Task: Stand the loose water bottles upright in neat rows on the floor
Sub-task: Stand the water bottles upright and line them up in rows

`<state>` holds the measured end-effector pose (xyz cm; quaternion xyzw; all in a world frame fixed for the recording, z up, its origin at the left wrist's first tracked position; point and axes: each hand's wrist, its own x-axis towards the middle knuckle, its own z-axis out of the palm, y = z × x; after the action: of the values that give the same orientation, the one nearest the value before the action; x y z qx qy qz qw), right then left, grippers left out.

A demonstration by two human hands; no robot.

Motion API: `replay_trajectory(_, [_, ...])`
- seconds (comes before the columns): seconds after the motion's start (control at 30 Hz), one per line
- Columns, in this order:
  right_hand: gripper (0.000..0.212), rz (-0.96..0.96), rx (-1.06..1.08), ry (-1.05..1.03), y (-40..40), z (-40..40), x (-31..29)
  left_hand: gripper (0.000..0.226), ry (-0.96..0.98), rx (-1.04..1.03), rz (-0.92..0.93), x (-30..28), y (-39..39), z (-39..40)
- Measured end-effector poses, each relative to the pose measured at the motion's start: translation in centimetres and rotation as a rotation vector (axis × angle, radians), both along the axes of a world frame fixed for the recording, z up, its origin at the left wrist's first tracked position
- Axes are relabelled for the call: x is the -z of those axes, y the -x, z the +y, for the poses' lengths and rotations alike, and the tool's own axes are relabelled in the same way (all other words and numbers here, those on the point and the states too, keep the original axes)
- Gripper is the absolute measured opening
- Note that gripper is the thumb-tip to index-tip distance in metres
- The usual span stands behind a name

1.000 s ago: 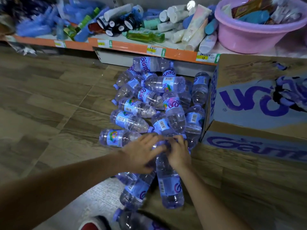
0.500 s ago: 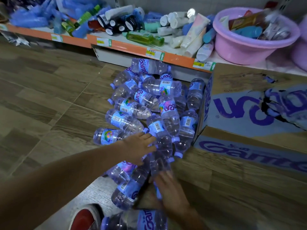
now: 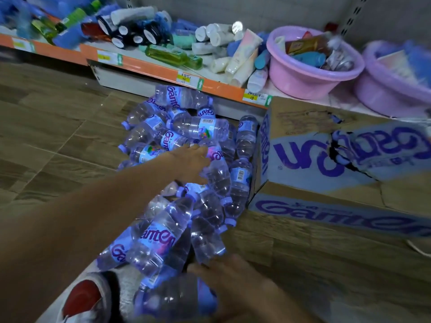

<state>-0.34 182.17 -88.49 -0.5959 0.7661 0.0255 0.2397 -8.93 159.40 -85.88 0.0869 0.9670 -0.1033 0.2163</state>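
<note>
Heap of water bottles (image 3: 186, 159) all lying flat, none stood up yet; both hands in the pile.

L of the heap: bare wood floor (image 3: 58, 136), wide open, best room for rows. Red shoe (image 3: 81, 299) sits just L of the heap's near end. Left hand (image 3: 191, 164) lies mid-heap, fingers spread flat on bottles, gripping nothing. Right hand (image 3: 235, 283) at the heap's near end, fingers loosely open against a bottle; can't tell if it has hold. R of the heap: cardboard box (image 3: 326, 159) touching it, shelf edge (image 3: 210, 85) behind, so tight there. Risk, imo: tugging one bottle shifts the round ones on top and they roll L across the floor.
</note>
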Motion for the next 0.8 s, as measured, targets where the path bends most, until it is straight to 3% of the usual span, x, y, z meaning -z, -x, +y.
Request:
replay_trajectory(0.1, [0.079, 0.071, 0.056, 0.066, 5.5, -1.8, -3.4, 0.052, -0.186, -0.152, 0.007, 0.8, 1.7, -0.7])
replay_trajectory(0.23, [0.081, 0.157, 0.287, 0.090, 10.6, -5.0, -5.1, 0.059, -0.445, -0.423, -0.169, 0.1, 4.4, -1.9])
replay_trajectory(0.33, [0.084, 0.187, 0.457, 0.130, 12.4, -7.1, -4.7, 0.063, -0.499, -0.511, -0.154, -0.8, 5.8, -2.9])
replay_trajectory(0.43, [0.085, 0.095, 0.627, 0.155, 12.3, -9.6, -2.8, 0.047, -0.454, -0.451, 0.058, -0.5, 6.2, -3.6])
replay_trajectory(0.53, [0.076, 0.021, 0.643, 0.164, 11.2, -12.2, -0.6, 0.039, -0.430, -0.345, 0.214, 1.0, 6.4, -4.1])
replay_trajectory(0.67, [0.056, 0.060, 0.566, 0.143, 11.4, -15.1, 0.8, 0.053, -0.420, -0.155, 0.170, 3.7, 7.1, -3.8])
replay_trajectory(0.8, [0.055, -0.036, 0.721, 0.052, 12.1, -15.2, 0.8, 0.056, -0.414, 0.001, 0.147, 5.3, 8.4, -2.2])
